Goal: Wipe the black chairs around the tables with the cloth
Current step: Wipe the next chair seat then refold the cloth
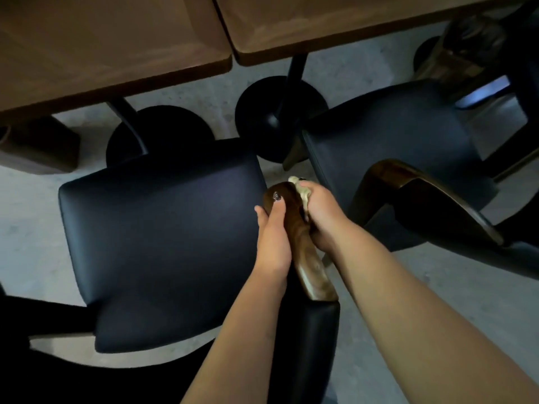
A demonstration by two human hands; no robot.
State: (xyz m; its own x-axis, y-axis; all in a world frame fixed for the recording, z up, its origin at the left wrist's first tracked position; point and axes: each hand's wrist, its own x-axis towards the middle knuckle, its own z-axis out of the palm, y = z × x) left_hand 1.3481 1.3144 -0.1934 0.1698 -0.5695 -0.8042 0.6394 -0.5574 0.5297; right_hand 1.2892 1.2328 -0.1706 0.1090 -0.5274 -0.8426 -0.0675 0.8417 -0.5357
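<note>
Black chair [163,228], centre-left of frame: wooden armrest [294,228] under wipe. Cloth [303,196], pale, bunched in right hand [320,217], fingers curled round it. Left hand [272,231] steadies the armrest's inner side, thumb across the top. Advised: firm lengthwise strokes, covering the rounded tip.

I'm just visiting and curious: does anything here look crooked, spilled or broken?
Nothing looks spilled or broken. The right-hand chair sits angled away from the tables, not squared up like the near chair. Otherwise ordinary.
</note>
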